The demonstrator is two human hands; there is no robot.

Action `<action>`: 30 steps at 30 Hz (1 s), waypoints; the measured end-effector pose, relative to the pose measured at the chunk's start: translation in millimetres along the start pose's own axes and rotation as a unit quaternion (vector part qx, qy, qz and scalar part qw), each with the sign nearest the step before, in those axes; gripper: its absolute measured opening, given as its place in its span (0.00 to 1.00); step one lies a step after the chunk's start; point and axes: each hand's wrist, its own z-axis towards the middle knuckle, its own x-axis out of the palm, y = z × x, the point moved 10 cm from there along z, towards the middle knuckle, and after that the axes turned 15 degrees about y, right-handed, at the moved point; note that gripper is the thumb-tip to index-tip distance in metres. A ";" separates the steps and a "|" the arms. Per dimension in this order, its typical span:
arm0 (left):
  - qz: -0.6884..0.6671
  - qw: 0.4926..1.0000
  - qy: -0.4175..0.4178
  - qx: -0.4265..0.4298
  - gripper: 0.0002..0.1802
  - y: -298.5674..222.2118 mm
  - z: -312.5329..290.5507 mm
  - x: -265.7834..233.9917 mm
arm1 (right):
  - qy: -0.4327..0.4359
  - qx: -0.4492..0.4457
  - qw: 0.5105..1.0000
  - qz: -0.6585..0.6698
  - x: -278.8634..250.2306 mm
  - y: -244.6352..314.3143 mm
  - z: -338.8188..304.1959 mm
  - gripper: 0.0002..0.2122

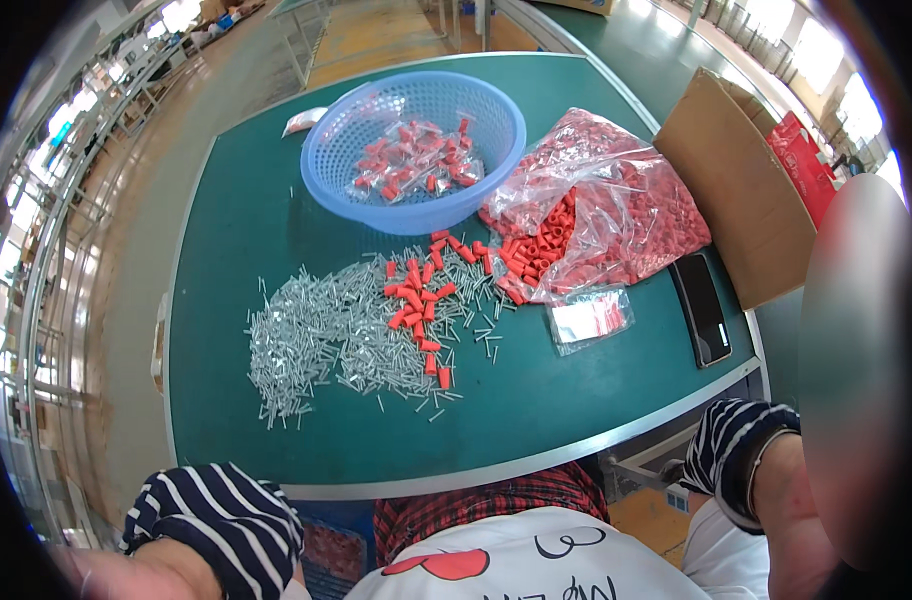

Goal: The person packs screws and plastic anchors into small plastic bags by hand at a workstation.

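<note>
The green worktop (546, 410) is hemmed in at its right by a cardboard carton (736, 200). Behind, packets (416, 160) are held in a blue perforated basket (411, 213), flanked by an open plastic bag (646, 200) of red tubular caps (541, 245). The left hand (141, 575) and right hand (798, 520) are cut off low in view; their grip cannot be told. The smartphone (701, 312) could be knocked by a sleeve (731, 450); screws (296, 345), heaped loose among stray caps, could be swept off.
</note>
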 end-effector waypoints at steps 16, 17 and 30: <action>0.008 0.997 -0.008 0.075 0.14 -35.8 32.9 -89.4 | -0.124 -0.103 0.976 -0.144 165.6 0.0 32.1 0.16; 0.012 0.997 -0.006 0.081 0.14 -36.3 35.7 -95.4 | -0.131 -0.113 0.974 -0.149 178.6 -8.6 36.1 0.16; 0.002 0.990 0.019 0.137 0.13 -20.3 74.3 -181.3 | 0.267 0.110 0.954 0.078 301.1 -111.0 -40.5 0.10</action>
